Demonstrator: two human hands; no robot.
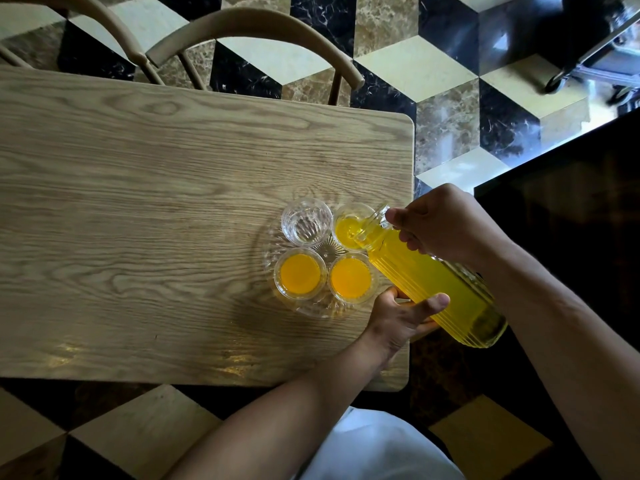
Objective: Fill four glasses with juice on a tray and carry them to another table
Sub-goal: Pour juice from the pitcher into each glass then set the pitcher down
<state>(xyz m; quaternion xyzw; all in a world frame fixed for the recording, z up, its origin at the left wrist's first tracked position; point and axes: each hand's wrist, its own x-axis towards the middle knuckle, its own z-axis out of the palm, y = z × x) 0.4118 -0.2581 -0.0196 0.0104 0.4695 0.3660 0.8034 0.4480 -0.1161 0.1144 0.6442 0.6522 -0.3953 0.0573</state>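
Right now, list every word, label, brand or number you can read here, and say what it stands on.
None readable. The ribbed clear glass bottle of yellow juice carries no label, and the four cut-glass tumblers, the round clear glass tray and the pale wooden table bear no print.

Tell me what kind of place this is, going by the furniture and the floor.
Probably a dining room or cafe, though it could be a home. A light wooden table has bentwood chairs tucked against its far side, the floor is patterned marble tile, and a wheeled cart stands at top right.
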